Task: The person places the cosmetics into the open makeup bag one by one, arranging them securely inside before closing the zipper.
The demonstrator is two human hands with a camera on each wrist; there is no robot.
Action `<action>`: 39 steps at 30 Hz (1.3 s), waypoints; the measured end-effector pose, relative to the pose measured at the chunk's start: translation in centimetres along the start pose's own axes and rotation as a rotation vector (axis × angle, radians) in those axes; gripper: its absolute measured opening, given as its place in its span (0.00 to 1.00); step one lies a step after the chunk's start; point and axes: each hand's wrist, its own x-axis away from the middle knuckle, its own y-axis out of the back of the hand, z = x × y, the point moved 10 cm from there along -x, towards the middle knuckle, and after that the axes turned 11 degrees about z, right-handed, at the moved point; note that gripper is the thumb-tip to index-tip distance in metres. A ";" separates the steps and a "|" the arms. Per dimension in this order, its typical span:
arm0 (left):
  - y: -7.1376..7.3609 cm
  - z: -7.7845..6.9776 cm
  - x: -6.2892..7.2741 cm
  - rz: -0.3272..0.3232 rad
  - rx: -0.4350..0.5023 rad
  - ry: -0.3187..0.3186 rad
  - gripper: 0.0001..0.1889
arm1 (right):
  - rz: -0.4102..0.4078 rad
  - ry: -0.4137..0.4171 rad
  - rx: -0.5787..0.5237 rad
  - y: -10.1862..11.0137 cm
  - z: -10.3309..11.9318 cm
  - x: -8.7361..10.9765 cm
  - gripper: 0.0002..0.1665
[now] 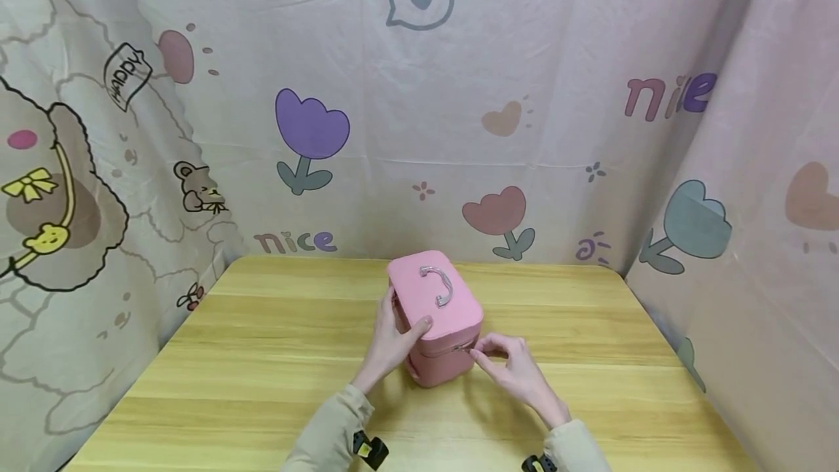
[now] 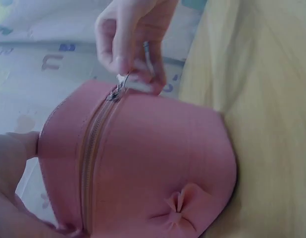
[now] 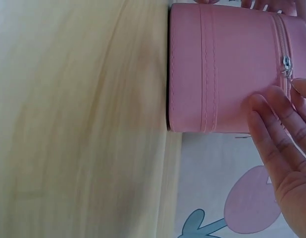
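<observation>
A pink cosmetic case [image 1: 435, 297] with a silvery curved handle [image 1: 440, 286] on its lid stands on the table, turned at an angle. My left hand [image 1: 393, 337] grips its left side, the thumb lying on the lid's edge. At the near right corner, my right hand [image 1: 511, 366] pinches the pull of the zipper [image 2: 93, 144] between thumb and index finger. In the right wrist view the metal slider [image 3: 286, 67] sits on the zipper track just beside those fingertips. A pink bow [image 2: 178, 213] decorates the case's side in the left wrist view.
The case rests on a light wood-grain table [image 1: 275, 355]. A printed fabric curtain [image 1: 419, 93] with flowers and cartoon figures hangs behind the table and along both sides. Black devices [image 1: 370, 450] are strapped at both wrists over beige sleeves.
</observation>
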 end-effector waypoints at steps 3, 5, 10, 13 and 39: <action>0.2 0.0 -0.3 0.033 0.055 -0.022 0.44 | -0.009 0.061 0.022 -0.5 0.8 -0.1 0.04; 0.3 -0.1 -0.4 0.036 0.033 -0.022 0.40 | -0.006 0.098 0.039 -0.9 1.3 -0.2 0.04; 0.4 -0.3 -0.2 -0.002 -0.081 -0.007 0.43 | -0.013 0.124 0.070 -1.3 1.9 -0.2 0.05; 0.2 -0.2 0.0 -0.010 -0.089 0.007 0.47 | -0.025 0.127 0.095 -1.1 2.1 0.0 0.05; 0.2 -0.3 -0.8 0.099 0.074 -0.056 0.39 | -0.092 0.263 0.228 -1.2 3.7 0.7 0.08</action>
